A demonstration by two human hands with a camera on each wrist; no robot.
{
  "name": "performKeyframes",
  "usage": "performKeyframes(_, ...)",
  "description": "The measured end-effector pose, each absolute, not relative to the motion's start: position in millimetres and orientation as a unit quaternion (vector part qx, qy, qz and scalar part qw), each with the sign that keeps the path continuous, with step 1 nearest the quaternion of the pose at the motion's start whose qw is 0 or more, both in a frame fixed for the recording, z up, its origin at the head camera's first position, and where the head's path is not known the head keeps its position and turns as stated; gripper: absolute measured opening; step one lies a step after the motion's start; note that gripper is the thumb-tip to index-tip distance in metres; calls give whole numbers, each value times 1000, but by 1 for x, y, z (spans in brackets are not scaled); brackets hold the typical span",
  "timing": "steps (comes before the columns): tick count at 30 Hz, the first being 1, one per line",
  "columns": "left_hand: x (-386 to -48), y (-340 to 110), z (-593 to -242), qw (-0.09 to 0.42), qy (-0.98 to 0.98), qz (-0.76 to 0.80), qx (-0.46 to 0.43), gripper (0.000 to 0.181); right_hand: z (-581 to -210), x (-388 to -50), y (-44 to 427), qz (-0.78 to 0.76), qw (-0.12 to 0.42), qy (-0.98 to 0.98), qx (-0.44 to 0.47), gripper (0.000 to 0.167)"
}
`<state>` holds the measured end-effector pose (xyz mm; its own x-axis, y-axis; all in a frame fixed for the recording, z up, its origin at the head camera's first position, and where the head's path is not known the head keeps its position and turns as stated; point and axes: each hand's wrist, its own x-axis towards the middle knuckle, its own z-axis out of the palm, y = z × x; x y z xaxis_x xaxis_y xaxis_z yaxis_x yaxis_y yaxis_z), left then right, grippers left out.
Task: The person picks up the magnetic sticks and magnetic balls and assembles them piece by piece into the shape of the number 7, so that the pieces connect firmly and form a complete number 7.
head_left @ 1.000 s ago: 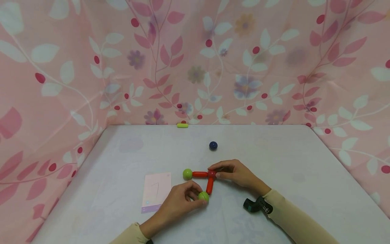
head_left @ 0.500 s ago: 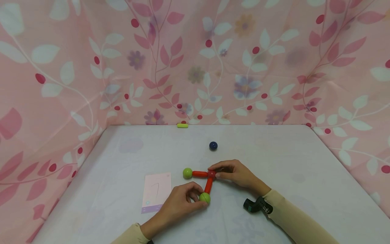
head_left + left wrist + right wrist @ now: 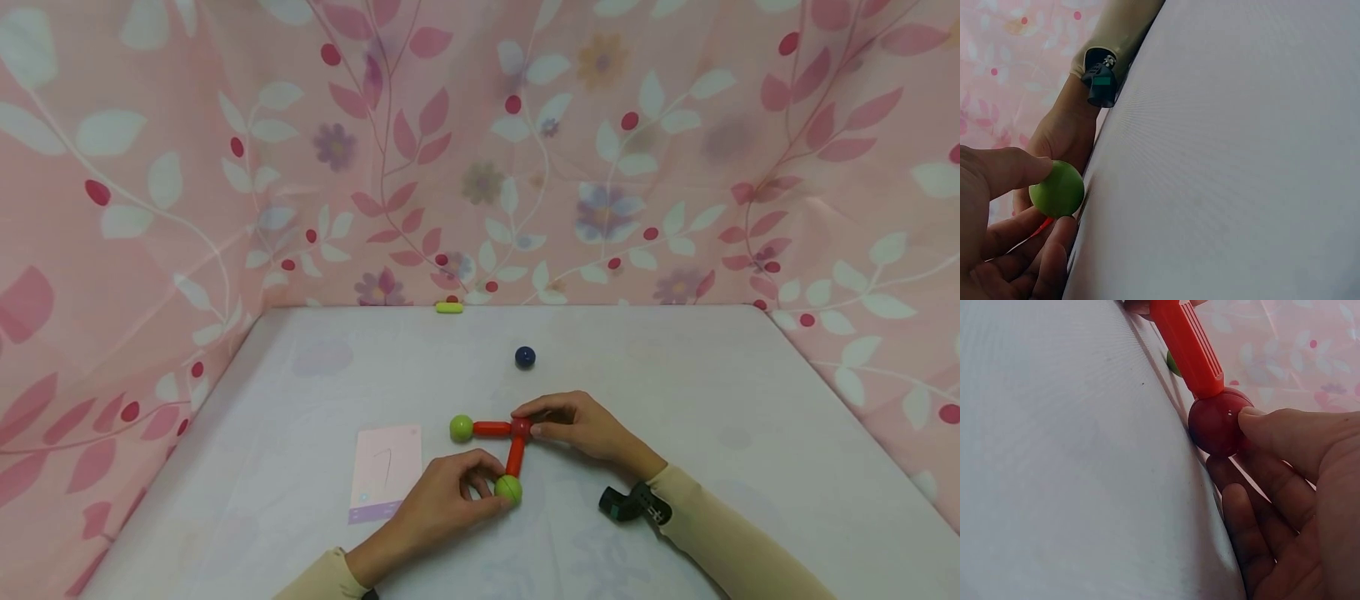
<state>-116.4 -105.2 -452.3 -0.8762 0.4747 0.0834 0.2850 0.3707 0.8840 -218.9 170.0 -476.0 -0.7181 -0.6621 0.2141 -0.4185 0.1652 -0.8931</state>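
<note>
Between thumb and fingers, my left hand pinches a green ball, seen close up in the left wrist view. A red rod runs from that ball to a dark red ball. My right hand pinches this dark red ball, as the right wrist view confirms. A second red rod goes left from it to another green ball. Together the rods make a bent corner shape lying on the table.
A pink card with a drawn line like a 7 lies left of my left hand. Farther back sits a dark blue ball. A yellow-green rod lies at the far edge of the white table, before a floral curtain.
My left hand has shifted the near green ball slightly right and toward me, swinging its rod a little. The dark red ball and my right hand stay in place.
</note>
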Motion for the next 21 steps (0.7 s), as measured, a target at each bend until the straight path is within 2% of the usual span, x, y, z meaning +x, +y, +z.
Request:
performKeyframes(9, -119, -106, -457, 67, 815, 516, 254, 22, -474, -217, 169, -539, 120, 755, -354, 31)
performKeyframes(17, -120, -108, -459, 54, 816, 514, 260, 53, -473, -217, 169, -537, 117, 753, -361, 31)
performKeyframes(21, -120, -108, -459, 57, 819, 510, 254, 58, -474, -217, 169, -535, 113, 755, -364, 31)
